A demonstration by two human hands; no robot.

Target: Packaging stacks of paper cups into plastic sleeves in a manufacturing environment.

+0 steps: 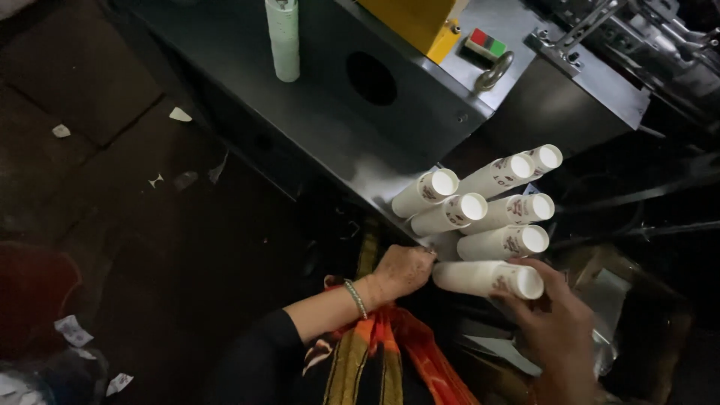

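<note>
Right hand (551, 319) at lower right wrapped around the lowest stack of white paper cups (487, 277), left hand (403, 268) with bangle closed at its base, five more printed stacks (480, 210) fanned above at centre right, grey machine (360, 112) with red-green switch (487, 43) upper right, pale green cup stack (283, 37) top centre.

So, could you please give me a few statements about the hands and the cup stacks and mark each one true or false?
1. The right hand holds the lowest cup stack. True.
2. The left hand is lifted high above the machine. False: it is at the near end of the stacks, by the machine's edge.
3. A bracelet is on the left wrist. True.
4. Only two stacks lie there. False: there are more than two.
5. The button panel has red and green parts. True.
</note>
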